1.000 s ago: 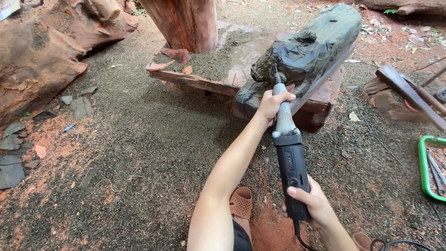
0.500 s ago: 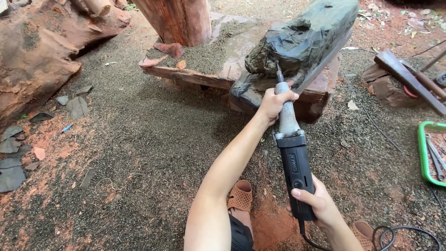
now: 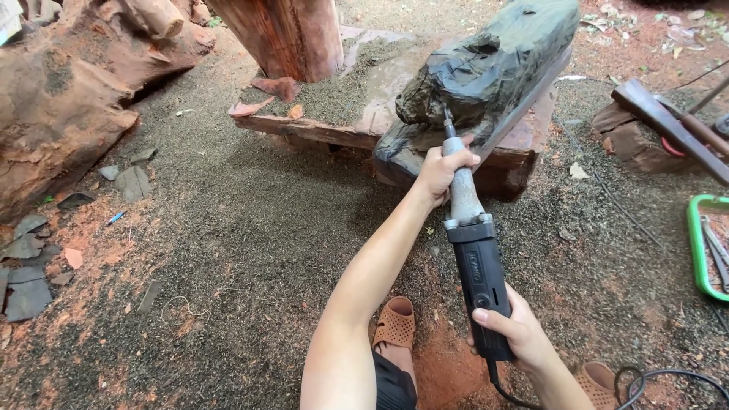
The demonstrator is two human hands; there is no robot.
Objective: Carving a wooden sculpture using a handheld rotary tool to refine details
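Soft, even daylight, bright throughout; shadows faint and diffuse beneath the slab [image 3: 486,163]. No glare. Sharp focus, with slight wide-angle stretch at the edges.

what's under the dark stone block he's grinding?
The dark stone block rests on a reddish wooden slab, dusted with grey grit. The left hand and the grinder cover its lower front edge; the contact underneath is hidden.

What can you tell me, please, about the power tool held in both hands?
The die grinder is long and slim, with a black plastic rear body and a grey metal neck narrowing to a thin bit. It points up and away, its tip against the dark carved stone on the wooden block. The left hand wraps the neck; the right hand grips the rear end. A black cord trails from its back.
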